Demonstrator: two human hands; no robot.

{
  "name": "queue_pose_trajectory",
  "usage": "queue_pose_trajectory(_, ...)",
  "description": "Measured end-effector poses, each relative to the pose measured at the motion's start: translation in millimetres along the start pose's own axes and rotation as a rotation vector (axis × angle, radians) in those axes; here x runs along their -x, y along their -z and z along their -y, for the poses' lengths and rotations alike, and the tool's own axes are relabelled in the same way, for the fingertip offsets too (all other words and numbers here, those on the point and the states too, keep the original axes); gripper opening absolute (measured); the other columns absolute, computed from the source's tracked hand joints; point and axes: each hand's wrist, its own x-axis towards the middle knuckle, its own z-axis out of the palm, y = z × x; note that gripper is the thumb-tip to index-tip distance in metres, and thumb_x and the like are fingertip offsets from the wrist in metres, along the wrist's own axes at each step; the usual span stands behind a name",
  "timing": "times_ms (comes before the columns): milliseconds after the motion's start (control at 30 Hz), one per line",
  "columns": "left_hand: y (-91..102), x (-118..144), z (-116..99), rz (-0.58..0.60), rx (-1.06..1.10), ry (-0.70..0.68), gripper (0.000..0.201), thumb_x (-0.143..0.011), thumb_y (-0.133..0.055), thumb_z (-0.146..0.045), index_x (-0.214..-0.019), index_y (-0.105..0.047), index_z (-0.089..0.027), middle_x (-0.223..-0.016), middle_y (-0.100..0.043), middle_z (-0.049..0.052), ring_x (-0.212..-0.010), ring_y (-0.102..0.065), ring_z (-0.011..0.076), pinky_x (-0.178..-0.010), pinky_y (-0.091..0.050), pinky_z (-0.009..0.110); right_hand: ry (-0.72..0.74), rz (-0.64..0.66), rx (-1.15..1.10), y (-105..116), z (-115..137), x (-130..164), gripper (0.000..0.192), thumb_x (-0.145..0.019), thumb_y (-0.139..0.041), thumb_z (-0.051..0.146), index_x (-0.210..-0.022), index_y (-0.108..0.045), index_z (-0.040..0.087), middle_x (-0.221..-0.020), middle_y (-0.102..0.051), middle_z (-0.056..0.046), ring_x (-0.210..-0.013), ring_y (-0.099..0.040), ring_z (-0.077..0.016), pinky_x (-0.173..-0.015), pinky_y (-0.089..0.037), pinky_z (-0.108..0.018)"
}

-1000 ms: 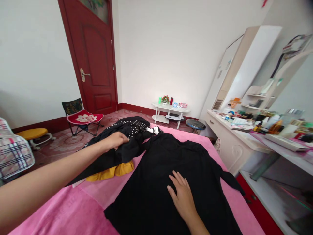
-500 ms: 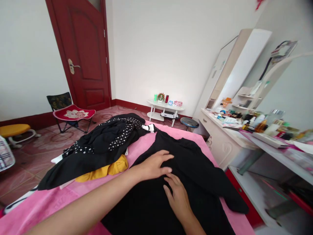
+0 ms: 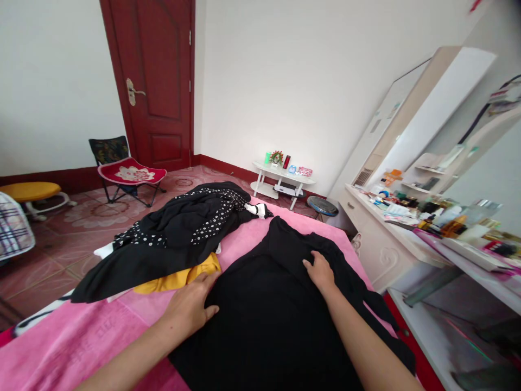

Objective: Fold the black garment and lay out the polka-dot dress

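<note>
Both hands have parted since half a second ago: then they lay together at the middle of the black garment [image 3: 268, 315], and now they sit at its opposite edges.

Left hand [image 3: 191, 309]: flat, palm down, fingers together and loosely extended, resting on the near-left edge of the garment where black cloth meets the pink bedcover [image 3: 81, 347]. It pinches nothing visible; it presses rather than grips.

Right hand [image 3: 321, 271]: further away and to the right, fingers curled down onto a raised fold of the garment. Whether cloth is actually pinched between fingers and thumb cannot be told, as the fingertips are hidden in the black fabric.

Garment position: spread on the bedcover, long axis running from the near edge of the view away toward the far end of the bed, narrowing to a point at the far end. Cloth spills off the right side of the bed near the right forearm.

Governing relation: the garment lies between the two hands, the left at its near-left border and the right on its far-right portion. The far tip is closer to the right hand.

Adjacent: a heap of black polka-dot clothing [image 3: 183, 233] over a yellow item [image 3: 179, 279] lies left of the garment, just beyond the left hand, not touched.
</note>
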Motion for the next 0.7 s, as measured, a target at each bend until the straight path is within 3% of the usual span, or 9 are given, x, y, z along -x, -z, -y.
queue_pose_trajectory(100,0.2,3.7,5.7,0.072,0.038,0.033,0.068,-0.065,-0.064,-0.029,-0.131,-0.048,-0.021,-0.125,-0.059,0.009,-0.112,-0.056,0.0269,-0.093,-0.041,0.034,-0.06,0.057,0.073,-4.7,-5.9,-16.6,0.05,-0.076,-0.062,0.04,-0.116,-0.059,0.01,-0.109,-0.064,-0.021,-0.104,-0.06,-0.0346,-0.081,-0.047,-0.048)
queue_pose_trajectory(200,0.0,5.0,9.2,0.107,0.123,0.034,0.058,-0.064,-0.065,-0.029,-0.121,-0.056,-0.024,-0.11,-0.066,0.004,-0.101,-0.06,0.0259,-0.083,-0.044,0.031,-0.043,0.09,0.105,-2.9,-3.7,-28.5,0.037,-0.07,-0.068,0.039,-0.1,-0.067,0.018,-0.098,-0.069,-0.015,-0.097,-0.064,-0.0318,-0.079,-0.048,-0.043)
queue_pose_trajectory(300,2.2,4.7,3.5,0.102,0.254,0.022,0.051,-0.064,-0.064,-0.028,-0.114,-0.059,-0.022,-0.094,-0.067,0.002,-0.088,-0.062,0.0225,-0.075,-0.044,0.028,-0.042,0.074,0.107,9.4,1.5,-46.5,0.03,-0.073,-0.063,0.042,-0.093,-0.069,0.02,-0.098,-0.069,-0.013,-0.093,-0.065,-0.0287,-0.074,-0.048,-0.037)
queue_pose_trajectory(500,8.2,4.6,-26.3,0.131,0.416,-0.043,0.028,-0.066,-0.06,-0.025,-0.094,-0.061,-0.02,-0.075,-0.06,-0.002,-0.069,-0.056,0.0157,-0.061,-0.041,0.024,-0.118,-0.065,0.087,52.9,-1.7,-84.1,0.039,-0.079,-0.053,0.043,-0.095,-0.07,0.013,-0.098,-0.068,-0.019,-0.095,-0.064,-0.0291,-0.076,-0.047,-0.034)
queue_pose_trajectory(633,0.4,6.0,-51.9,0.161,0.492,-0.097,0.026,-0.066,-0.06,-0.021,-0.091,-0.06,-0.021,-0.08,-0.06,-0.002,-0.068,-0.055,0.0135,-0.058,-0.041,0.022,-0.173,-0.16,0.064,72.6,-12.1,-87.4,0.038,-0.078,-0.054,0.041,-0.099,-0.068,0.014,-0.099,-0.067,-0.017,-0.094,-0.063,-0.0304,-0.074,-0.047,-0.035)
queue_pose_trajectory(700,-7.5,8.7,-67.1,0.25,0.576,-0.142,0.032,-0.066,-0.064,-0.027,-0.097,-0.06,-0.021,-0.085,-0.061,-0.001,-0.065,-0.055,0.0122,-0.054,-0.041,0.02,-0.198,-0.204,0.06,73.5,-16.6,-81.0,0.037,-0.079,-0.053,0.037,-0.105,-0.065,0.012,-0.101,-0.066,-0.018,-0.096,-0.062,-0.0308,-0.075,-0.046,-0.036)
